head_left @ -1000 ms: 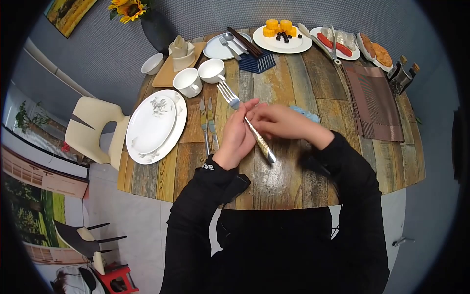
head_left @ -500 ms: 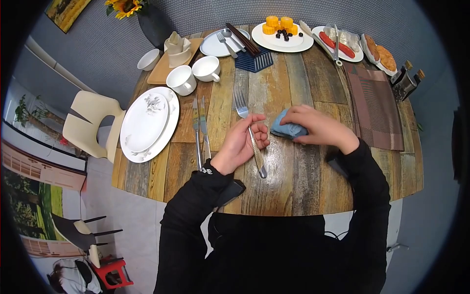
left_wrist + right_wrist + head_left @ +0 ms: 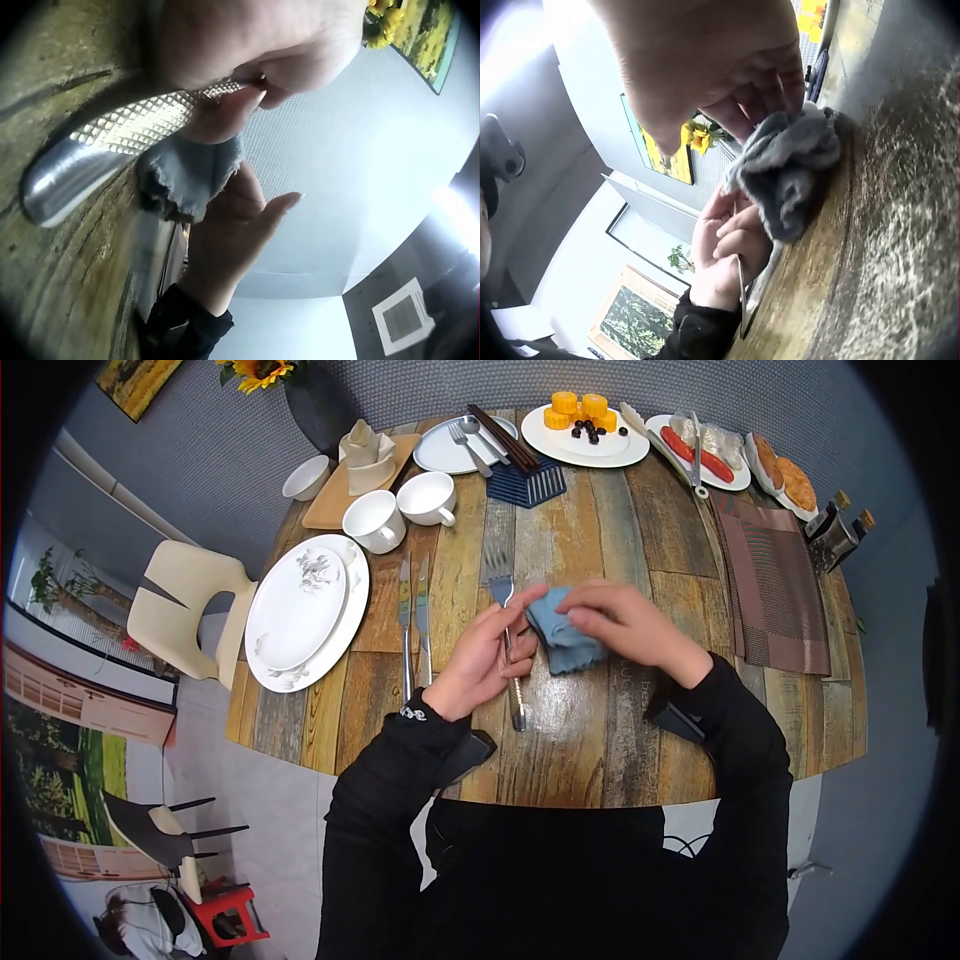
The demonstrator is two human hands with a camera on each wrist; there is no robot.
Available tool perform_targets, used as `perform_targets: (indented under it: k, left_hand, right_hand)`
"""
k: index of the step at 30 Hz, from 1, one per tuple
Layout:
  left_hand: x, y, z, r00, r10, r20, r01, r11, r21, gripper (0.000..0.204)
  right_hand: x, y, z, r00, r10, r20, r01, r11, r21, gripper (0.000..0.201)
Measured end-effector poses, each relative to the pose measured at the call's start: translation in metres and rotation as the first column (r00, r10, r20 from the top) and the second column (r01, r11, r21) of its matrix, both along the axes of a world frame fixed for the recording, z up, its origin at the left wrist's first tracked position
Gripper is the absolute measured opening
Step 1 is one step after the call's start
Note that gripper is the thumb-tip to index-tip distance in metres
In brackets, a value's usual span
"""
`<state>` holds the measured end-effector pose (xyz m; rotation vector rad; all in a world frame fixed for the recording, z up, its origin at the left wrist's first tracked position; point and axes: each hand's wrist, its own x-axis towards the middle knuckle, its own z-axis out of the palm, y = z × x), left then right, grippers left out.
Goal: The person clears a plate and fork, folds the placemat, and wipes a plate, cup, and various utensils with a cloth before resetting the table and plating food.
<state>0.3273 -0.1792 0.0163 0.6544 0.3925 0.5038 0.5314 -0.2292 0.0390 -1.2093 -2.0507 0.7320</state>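
Fork (image 3: 501, 585) in the left hand (image 3: 484, 662), its handle clenched in the fingers, tines toward the table's (image 3: 560, 770) back edge, butt end toward the front edge. Blue cloth (image 3: 572, 648) just right of it, at the left fingertips. Right hand (image 3: 630, 624) has fingers on the cloth, thumb off it; can't tell if gripped or only touched. Two knives (image 3: 422, 622) left of the fork. Stacked plates (image 3: 300, 620) by left edge, brown placemat (image 3: 785, 600) near right edge.

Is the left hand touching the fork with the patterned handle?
Touching. The left wrist view shows it plainly: the left hand grips the fork, a finger curled against its patterned handle.
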Motion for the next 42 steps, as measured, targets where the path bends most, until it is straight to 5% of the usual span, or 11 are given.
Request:
perform_targets:
  k: [2,4,5,9,15,17,20,30,32,35,42]
  left_hand:
    - [-0.001,0.002,-0.004,0.999,-0.020,-0.044,0.020,1.000,0.015,0.039]
    - [-0.001,0.003,-0.007,1.000,-0.015,0.000,0.015,1.000,-0.007,0.038]
    - [-0.001,0.003,-0.005,1.000,-0.014,0.001,0.014,1.000,-0.007,0.038]
    - [0.000,0.002,-0.001,0.999,-0.029,0.013,0.029,0.999,0.018,0.037]
    - [0.001,0.001,0.000,1.000,-0.025,-0.009,0.025,0.998,0.065,0.039]
    - [0.002,-0.002,0.004,1.000,-0.012,-0.028,0.014,0.997,0.076,0.040]
    - [0.003,-0.008,0.007,0.997,0.003,-0.076,-0.002,1.000,0.013,0.035]
    - [0.007,-0.010,0.003,0.947,-0.103,-0.303,0.147,0.981,0.128,0.023]
    - [0.006,-0.009,0.004,0.976,0.041,-0.212,-0.004,0.985,0.170,0.025]
    - [0.007,-0.009,0.004,0.972,0.102,-0.212,-0.068,0.984,0.165,0.028]
    - [0.005,-0.011,0.010,0.965,-0.026,-0.262,0.067,0.987,0.147,0.032]
  right_hand:
    - [0.007,0.003,-0.008,0.996,-0.024,-0.086,0.011,0.989,-0.148,0.034]
    - [0.004,0.002,-0.011,0.917,-0.390,-0.086,0.397,0.913,0.091,0.039]
    - [0.005,0.006,-0.020,0.885,-0.396,-0.244,0.404,0.915,-0.022,0.047]
    - [0.003,0.001,-0.030,0.905,-0.305,-0.295,0.239,0.941,-0.240,0.053]
    - [0.010,0.004,-0.023,0.972,-0.060,0.229,0.036,0.993,0.108,0.043]
    - [0.009,0.001,-0.012,0.999,-0.013,0.039,0.023,0.956,-0.292,0.034]
    - [0.001,0.000,-0.016,0.955,-0.165,-0.246,0.101,0.962,-0.253,0.030]
    - [-0.008,0.002,-0.015,0.863,-0.334,-0.378,0.198,0.914,-0.354,0.028]
    - [-0.011,-0.005,-0.005,0.584,-0.436,-0.685,-0.205,0.737,-0.644,0.033]
    - [-0.013,-0.007,-0.011,0.776,-0.322,-0.543,-0.104,0.784,-0.612,0.039]
    - [-0.002,0.001,-0.027,0.614,-0.279,-0.738,-0.156,0.874,-0.460,0.032]
